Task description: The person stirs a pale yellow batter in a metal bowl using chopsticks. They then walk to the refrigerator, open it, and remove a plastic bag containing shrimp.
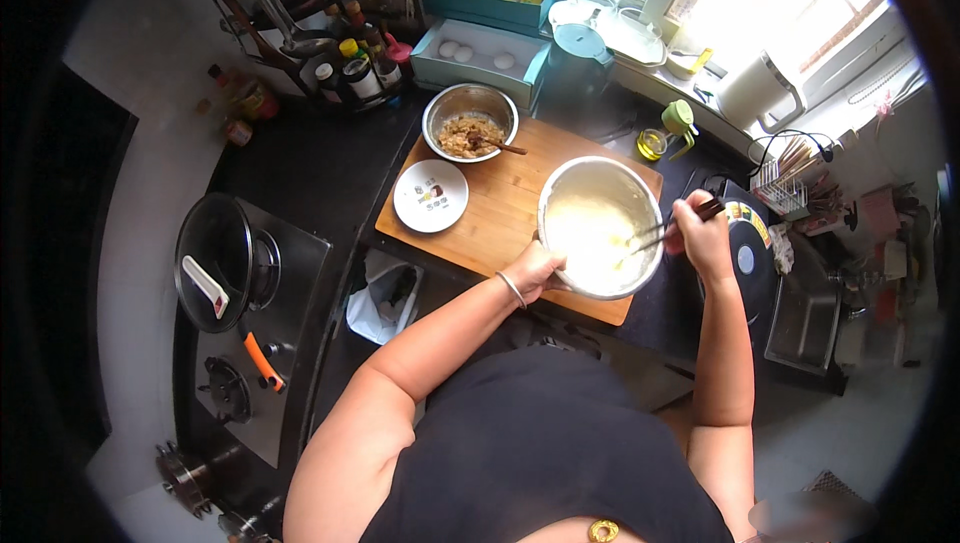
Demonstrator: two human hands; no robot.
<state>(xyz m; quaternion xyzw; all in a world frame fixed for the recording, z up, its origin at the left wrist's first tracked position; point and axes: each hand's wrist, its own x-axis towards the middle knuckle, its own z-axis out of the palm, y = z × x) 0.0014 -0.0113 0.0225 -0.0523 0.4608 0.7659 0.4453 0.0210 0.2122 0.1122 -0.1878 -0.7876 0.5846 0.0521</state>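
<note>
My left hand grips the near left rim of a large mixing bowl, its fingers wrapped against the side. Pale creamy batter fills the bottom of this bowl. In my right hand is a pair of dark chopsticks, their tips down in the batter at the bowl's right side. The bowl rests over the right part of a wooden cutting board. Farther left on the board are a metal bowl of brownish chopped filling, with a brown-handled utensil in it, and a white plate with a printed picture.
A glass-lidded pan sits on the gas stove at left. To the right are a round black electric griddle and a sink. An oil bottle, a pale blue pitcher and an egg box stand behind the board.
</note>
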